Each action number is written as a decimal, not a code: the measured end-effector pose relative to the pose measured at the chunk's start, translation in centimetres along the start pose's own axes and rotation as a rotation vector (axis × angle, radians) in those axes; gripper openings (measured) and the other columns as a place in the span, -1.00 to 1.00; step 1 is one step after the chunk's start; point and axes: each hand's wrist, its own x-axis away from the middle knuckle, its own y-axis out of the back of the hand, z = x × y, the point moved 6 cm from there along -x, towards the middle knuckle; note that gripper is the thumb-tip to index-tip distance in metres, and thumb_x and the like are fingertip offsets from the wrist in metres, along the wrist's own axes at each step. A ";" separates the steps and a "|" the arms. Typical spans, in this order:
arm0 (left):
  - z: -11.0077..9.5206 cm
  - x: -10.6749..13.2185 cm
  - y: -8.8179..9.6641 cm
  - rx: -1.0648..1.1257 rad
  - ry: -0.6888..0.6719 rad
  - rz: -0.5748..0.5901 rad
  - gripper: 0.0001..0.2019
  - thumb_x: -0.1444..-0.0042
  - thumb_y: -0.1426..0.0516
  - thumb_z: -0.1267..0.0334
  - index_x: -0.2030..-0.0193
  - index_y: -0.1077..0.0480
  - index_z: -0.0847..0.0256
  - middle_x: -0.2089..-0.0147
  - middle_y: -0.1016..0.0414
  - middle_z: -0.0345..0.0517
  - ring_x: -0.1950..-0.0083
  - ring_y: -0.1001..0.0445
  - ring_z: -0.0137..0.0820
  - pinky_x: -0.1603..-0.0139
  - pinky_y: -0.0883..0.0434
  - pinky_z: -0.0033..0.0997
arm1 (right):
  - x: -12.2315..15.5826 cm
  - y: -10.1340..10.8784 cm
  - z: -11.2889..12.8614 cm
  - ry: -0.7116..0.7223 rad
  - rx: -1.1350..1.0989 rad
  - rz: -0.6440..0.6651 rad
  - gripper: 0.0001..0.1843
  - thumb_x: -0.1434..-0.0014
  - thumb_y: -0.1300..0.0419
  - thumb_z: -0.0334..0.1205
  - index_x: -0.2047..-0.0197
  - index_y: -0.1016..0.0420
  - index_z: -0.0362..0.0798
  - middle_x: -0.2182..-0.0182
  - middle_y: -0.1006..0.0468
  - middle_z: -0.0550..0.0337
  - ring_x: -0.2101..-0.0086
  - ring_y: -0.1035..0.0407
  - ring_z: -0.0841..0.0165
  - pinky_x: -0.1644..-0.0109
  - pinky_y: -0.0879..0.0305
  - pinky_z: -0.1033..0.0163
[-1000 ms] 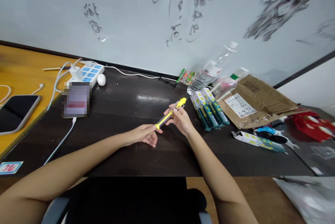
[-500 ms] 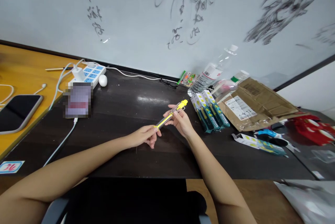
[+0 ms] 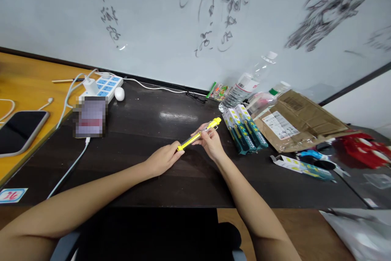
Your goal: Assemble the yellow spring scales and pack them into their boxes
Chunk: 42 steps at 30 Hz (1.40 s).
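A slim tubular spring scale (image 3: 192,139) with yellow ends, a clear body and a yellow graduated strip is held tilted above the dark desk. Its upper end points away to the right. My right hand (image 3: 211,143) is closed around the upper part, thumb on top, with a thin metal loop showing beside the yellow cap. At the lower yellow end, my left hand (image 3: 163,158) pinches the tip between thumb and fingers. Those fingertips are partly hidden. Just right of my right hand lie two green-and-white boxes (image 3: 244,130) printed with yellow.
An opened box (image 3: 304,168) lies further right, near a brown parcel (image 3: 293,110) and scissors (image 3: 324,159). A water bottle (image 3: 241,90) leans against the whiteboard (image 3: 152,29). On the left are a power strip (image 3: 108,88), a white earphone case (image 3: 119,94) and a phone (image 3: 23,132).
My left hand has turned over, its back now upward, at the lower end. The spring scale has rolled, and its yellow strip shows more fully. My right hand stays nearly in place.
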 end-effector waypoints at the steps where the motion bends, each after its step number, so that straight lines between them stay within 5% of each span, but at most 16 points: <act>1: 0.1 -0.1 0.1 -0.024 -0.008 -0.024 -0.76 -0.28 0.13 0.10 0.29 -0.17 0.19 0.48 -0.24 -0.26 0.45 -0.30 -0.43 0.38 -0.23 -0.43 | 0.0 -0.1 0.1 -0.001 -0.001 0.003 -0.68 -0.04 -0.30 -0.05 0.25 -0.30 0.00 0.46 -0.56 0.25 0.49 -0.48 0.40 0.49 -0.51 0.29; 9: 0.2 -0.1 -0.1 0.230 -0.120 -0.082 -0.77 -0.24 0.02 0.19 0.01 -0.24 0.20 0.22 -0.34 -0.16 0.39 -0.39 -0.51 0.32 -0.38 -0.45 | -0.3 1.2 0.2 -0.026 -0.075 -0.115 -0.71 -0.10 -0.23 -0.12 0.12 -0.31 0.03 0.41 -0.56 0.25 0.41 -0.45 0.42 0.41 -0.48 0.31; 12: 0.2 0.0 -0.2 0.251 -0.148 -0.103 -0.77 -0.26 0.05 0.22 0.04 -0.32 0.21 0.14 -0.32 -0.12 0.45 -0.38 -0.59 0.35 -0.39 -0.48 | -0.4 1.9 0.2 -0.036 -0.096 -0.172 -0.70 -0.10 -0.22 -0.14 0.09 -0.31 0.03 0.43 -0.55 0.26 0.43 -0.43 0.43 0.40 -0.45 0.32; 19: -0.4 0.3 0.6 -0.009 -0.185 -0.177 -0.76 -0.22 -0.02 0.13 0.28 -0.42 0.21 0.04 -0.33 -0.12 0.37 -0.35 -0.54 0.29 -0.34 -0.46 | -0.4 1.8 0.4 -0.077 -0.150 -0.198 -0.61 -0.12 -0.17 -0.12 -0.03 -0.33 0.02 0.41 -0.56 0.24 0.44 -0.41 0.43 0.39 -0.40 0.33; 25: -0.6 0.5 0.2 -0.250 -0.301 -0.144 -0.73 -0.20 -0.05 0.05 0.22 -0.50 0.12 0.18 -0.38 -0.18 0.38 -0.35 -0.54 0.30 -0.28 -0.50 | -0.6 2.6 -0.1 -0.067 -0.156 -0.263 -0.69 -0.15 -0.14 -0.06 0.05 -0.36 0.03 0.47 -0.51 0.29 0.48 -0.39 0.45 0.41 -0.36 0.35; 34: -1.8 1.6 -1.5 -0.450 -0.644 0.016 -0.69 -0.29 0.06 0.13 0.23 -0.49 0.11 0.37 -0.40 -0.18 0.39 -0.36 -0.51 0.40 -0.19 -0.52 | -0.4 1.0 -1.1 -0.123 -0.158 -0.167 -0.67 -0.17 -0.12 -0.03 0.05 -0.33 0.00 0.52 -0.45 0.30 0.51 -0.37 0.41 0.45 -0.40 0.28; 42: -3.5 3.1 -2.7 -0.356 -0.715 0.213 -0.73 -0.26 0.02 0.14 0.28 -0.49 0.11 0.42 -0.44 -0.22 0.46 -0.37 -0.55 0.46 -0.17 -0.50 | -0.5 1.0 -1.3 -0.216 -0.370 -0.153 -0.71 -0.24 -0.01 0.03 0.22 -0.36 -0.01 0.59 -0.28 0.36 0.62 -0.22 0.49 0.54 -0.36 0.35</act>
